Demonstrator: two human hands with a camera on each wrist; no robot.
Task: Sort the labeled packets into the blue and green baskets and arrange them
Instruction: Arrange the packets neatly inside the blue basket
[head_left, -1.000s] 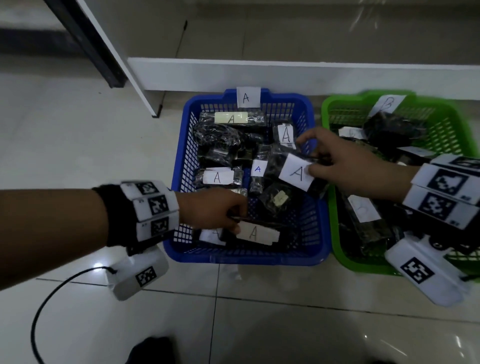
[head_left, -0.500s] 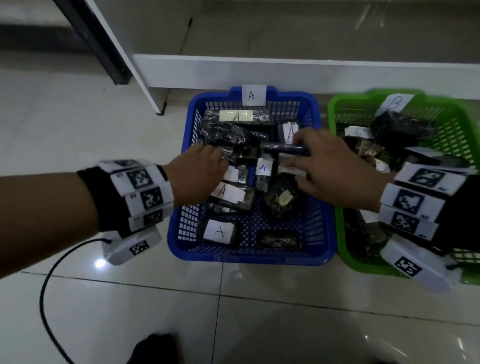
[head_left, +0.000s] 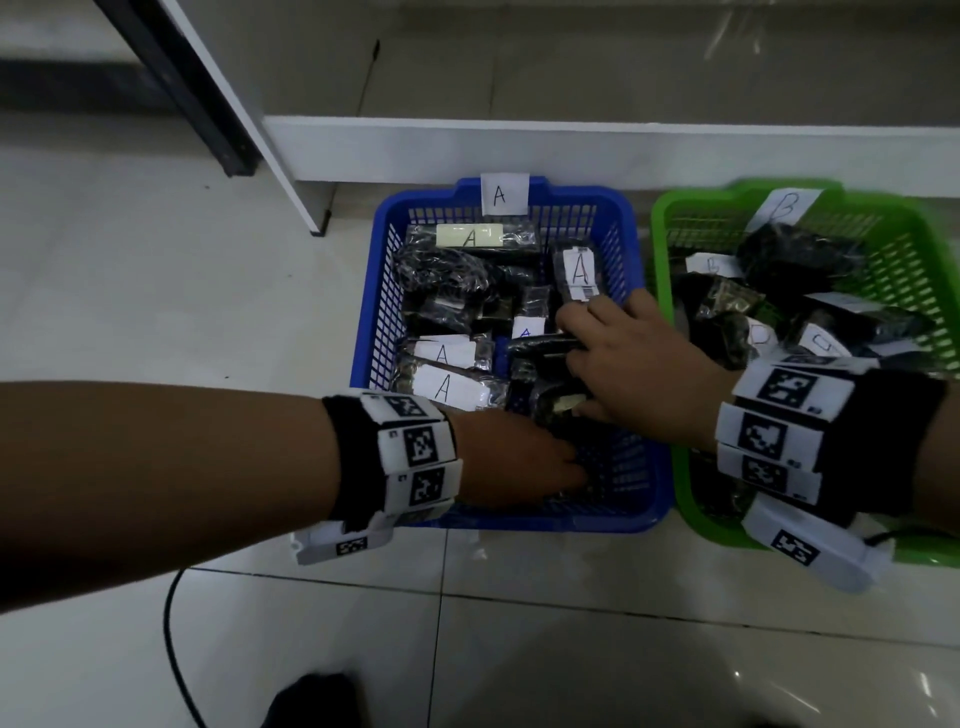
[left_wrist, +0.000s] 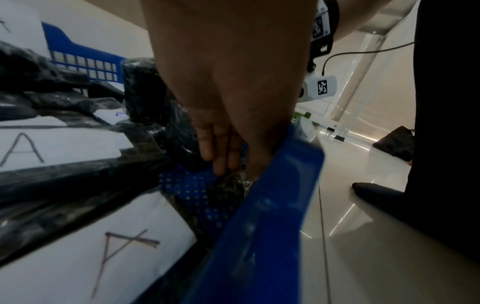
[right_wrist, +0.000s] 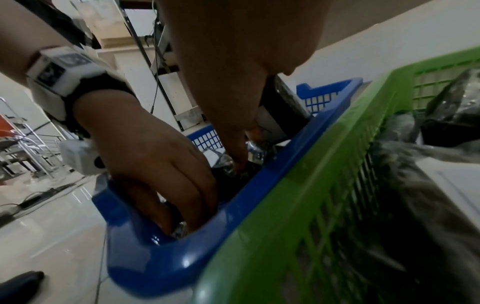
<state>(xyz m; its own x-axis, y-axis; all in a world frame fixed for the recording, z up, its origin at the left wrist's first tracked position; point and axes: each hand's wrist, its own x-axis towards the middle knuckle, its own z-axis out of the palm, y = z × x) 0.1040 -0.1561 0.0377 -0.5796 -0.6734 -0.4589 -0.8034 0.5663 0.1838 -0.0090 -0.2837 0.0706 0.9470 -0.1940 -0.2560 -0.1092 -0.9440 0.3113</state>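
Both hands reach into the blue basket (head_left: 374, 332) on the tiled floor (head_left: 156, 270). The left hand (head_left: 514, 457) lies low at the near wall, fingers straight, touching a clear packet on the mesh bottom. The right hand (head_left: 634, 364) curls over a dark packet (head_left: 545, 345) mid-basket. Packets marked A (head_left: 441, 387) crowd the left side. The green basket (head_left: 670, 249) stands just beside, holding more packets. A white ledge (head_left: 519, 150) runs behind both.

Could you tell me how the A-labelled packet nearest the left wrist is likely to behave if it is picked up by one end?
The A-labelled packet looks wrapped in crinkled, shiny clear film, so it may be slippery. It lies long and flat, so the dark contents probably keep it fairly stiff. It rests on other packets in the blue basket, so lifting it may shift them.
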